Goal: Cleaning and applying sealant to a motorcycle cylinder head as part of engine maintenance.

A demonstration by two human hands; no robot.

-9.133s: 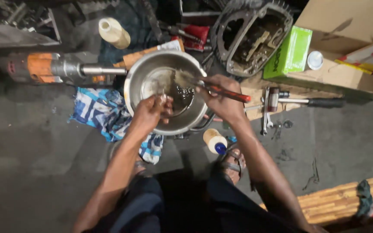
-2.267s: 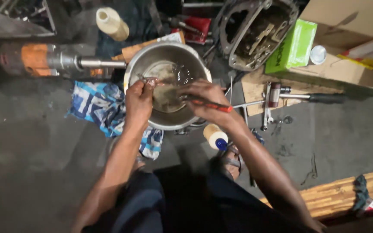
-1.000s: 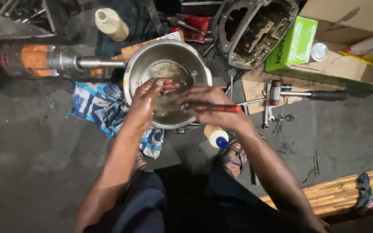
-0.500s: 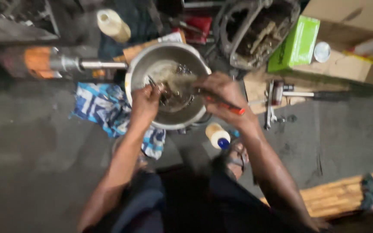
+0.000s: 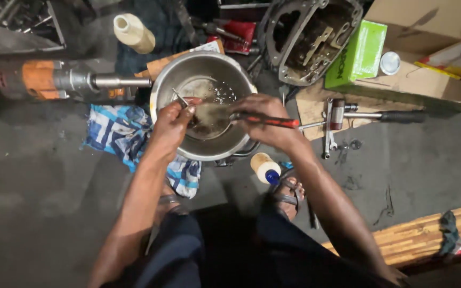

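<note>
Liquid in the steel bowl [image 5: 162, 85] could splash if my right hand [image 5: 265, 120], clenched on the red-handled brush [image 5: 265, 120], flicks; my left hand [image 5: 173, 121] pinches a small metal part [image 5: 180, 98] that could slip.

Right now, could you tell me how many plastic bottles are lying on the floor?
2: a cream bottle above the steel bowl, and a blue-capped bottle below it by the sandalled foot. Others may be hidden in clutter.

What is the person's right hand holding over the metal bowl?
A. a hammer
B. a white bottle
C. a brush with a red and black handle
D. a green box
C: the right hand grips a brush with a red and black handle, bristles over the metal bowl.
</note>
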